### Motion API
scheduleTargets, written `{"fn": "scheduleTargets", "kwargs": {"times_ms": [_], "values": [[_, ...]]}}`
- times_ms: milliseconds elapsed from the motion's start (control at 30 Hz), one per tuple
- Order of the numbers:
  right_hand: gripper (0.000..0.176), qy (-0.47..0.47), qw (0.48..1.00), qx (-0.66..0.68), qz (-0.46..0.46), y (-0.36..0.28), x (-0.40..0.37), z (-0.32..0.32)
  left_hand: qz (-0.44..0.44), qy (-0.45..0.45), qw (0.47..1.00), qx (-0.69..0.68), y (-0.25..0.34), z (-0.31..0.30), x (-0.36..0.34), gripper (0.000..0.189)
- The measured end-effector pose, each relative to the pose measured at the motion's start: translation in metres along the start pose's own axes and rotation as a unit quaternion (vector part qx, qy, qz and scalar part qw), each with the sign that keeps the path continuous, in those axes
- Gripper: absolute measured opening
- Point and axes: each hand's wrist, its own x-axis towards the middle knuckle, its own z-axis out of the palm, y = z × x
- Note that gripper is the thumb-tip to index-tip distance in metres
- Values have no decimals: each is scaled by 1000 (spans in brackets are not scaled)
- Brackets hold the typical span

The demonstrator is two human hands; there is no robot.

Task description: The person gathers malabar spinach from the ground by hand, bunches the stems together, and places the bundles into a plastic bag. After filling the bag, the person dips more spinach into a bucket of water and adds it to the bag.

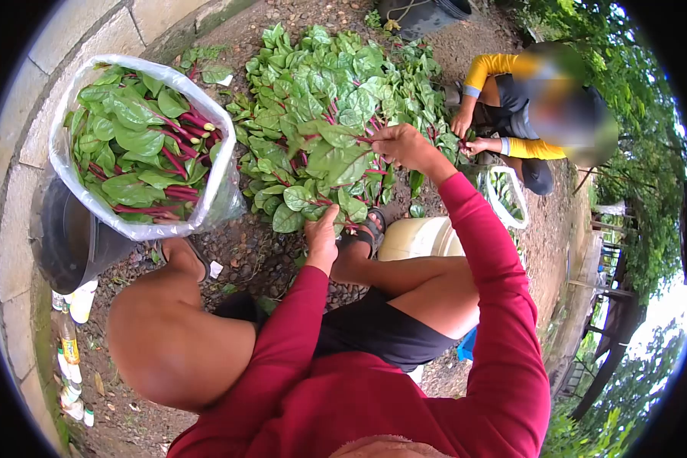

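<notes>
My right hand (408, 149) pinches a sprig of red-stemmed Malabar spinach (342, 159) by its stem, its broad green leaves pointing left over the heap. Lower down, my left hand (322, 240) is closed round a small bunch of the same spinach (298, 198), its fingers partly hidden under leaves. A large heap of cut spinach (313, 84) lies on the ground just beyond both hands. To the left stands a clear plastic bag (225, 130) with its rim spread wide, filled with spinach whose red stem ends point right.
A black bucket (76, 237) stands beside the bag, near a block wall (11, 145). Bottles (69, 340) line its foot. A pale container (416, 238) sits by my foot. At right, a co-worker in yellow sleeves (490, 70) handles stems near a white-rimmed bag (520, 217). Another dark bucket (420, 21) is behind.
</notes>
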Motion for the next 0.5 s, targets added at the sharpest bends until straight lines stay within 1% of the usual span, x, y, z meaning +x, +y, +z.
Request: {"fn": "scheduleTargets", "kwargs": {"times_ms": [33, 67, 167, 200, 233, 300, 333, 367, 433, 500], "values": [[25, -5, 996, 81, 46, -3, -12, 2, 0, -9, 1000, -1, 1, 0, -2, 46], [30, -15, 986, 155, 51, 1, -20, 8, -11, -19, 1000, 2, -2, -3, 0, 46], [31, -27, 965, 246, 81, -2, -44, 40, -31, -55, 998, 7, 4, -1, -7, 44], [34, -72, 955, 271, 93, 5, -46, 52, -25, -69, 997, 9, 8, 2, -12, 40], [31, -103, 966, 215, 95, 12, -46, 65, -13, -76, 997, 9, 12, 6, -14, 40], [32, -138, 972, 160, 108, 16, -47, 87, 11, -90, 996, 10, 14, 8, -13, 38], [32, -136, 976, 136, 103, 19, -47, 91, 0, -94, 996, 3, 16, 8, -10, 37], [32, -134, 980, 111, 98, 16, -49, 93, -37, -87, 995, -13, 18, 6, -10, 36], [34, -133, 983, 83, 91, 12, -52, 96, -83, -112, 990, -23, 36, 13, -20, 23], [39, -133, 985, 74, 83, 7, -48, 93, -116, -132, 982, -62, 39, 9, -14, 28]]}}
